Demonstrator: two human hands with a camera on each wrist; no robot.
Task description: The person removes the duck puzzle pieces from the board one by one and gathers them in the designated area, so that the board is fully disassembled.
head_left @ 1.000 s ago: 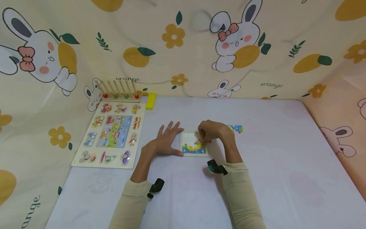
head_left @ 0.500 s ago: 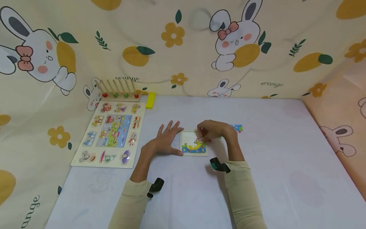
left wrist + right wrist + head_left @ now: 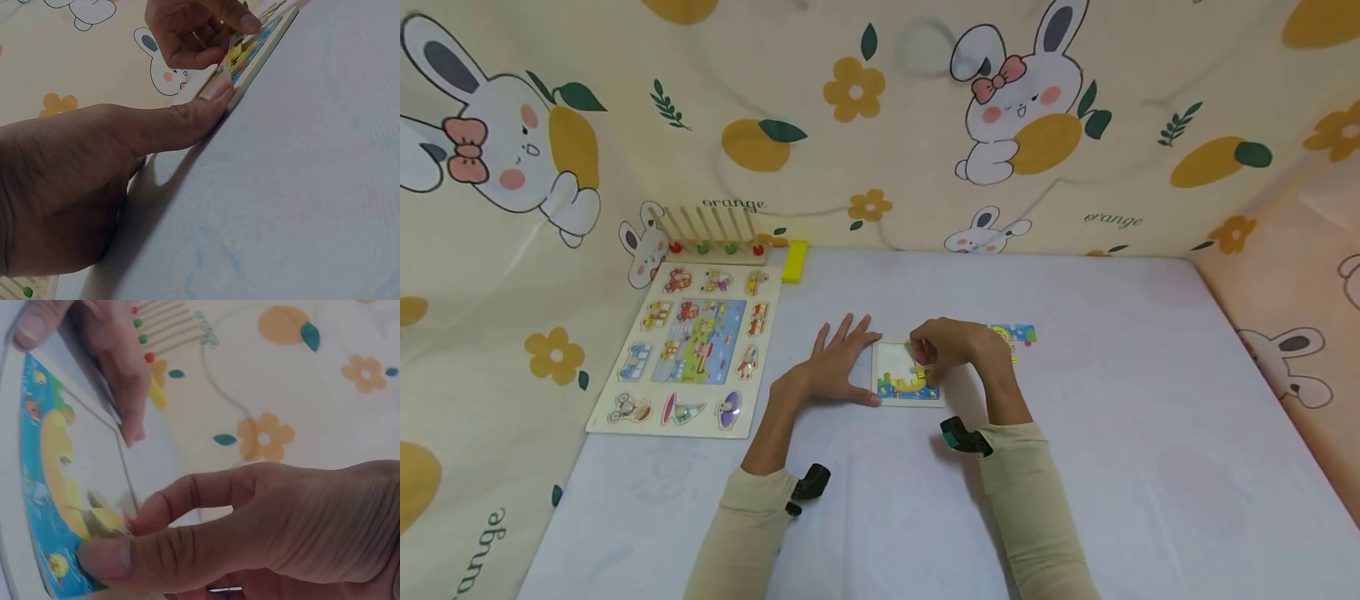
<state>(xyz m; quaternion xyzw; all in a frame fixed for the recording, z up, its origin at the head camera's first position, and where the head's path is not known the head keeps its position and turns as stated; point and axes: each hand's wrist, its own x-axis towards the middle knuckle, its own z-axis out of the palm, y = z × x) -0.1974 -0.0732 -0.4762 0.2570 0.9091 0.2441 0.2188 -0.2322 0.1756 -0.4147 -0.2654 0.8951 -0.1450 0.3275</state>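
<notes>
Flat on the white table lies a small jigsaw puzzle tray (image 3: 893, 357), with joined pieces (image 3: 36, 462) of blue water and a yellow curved shape along its near side. My left hand (image 3: 832, 367) is spread at the tray's left edge, and its thumb (image 3: 187, 119) touches the near left corner. Above the tray's right part, my right hand (image 3: 958, 340) pinches a yellowish jigsaw piece (image 3: 105, 520) between thumb and forefinger; the fingers partly hide it. Beyond the right wrist are loose jigsaw pieces (image 3: 1018, 334), partly covered by the arm.
At the left lies a large peg puzzle board (image 3: 607, 421) with vehicle and toy pictures. Behind it stands a wooden rack (image 3: 718, 259) with upright sticks and red and green beads. A yellow block (image 3: 794, 262) is beside the rack. Patterned cloth walls (image 3: 880, 158) enclose the table.
My right hand has shifted slightly left over the tray in the last half second, and its wrist has turned, uncovering more of the loose pieces. The left hand stays in place.
</notes>
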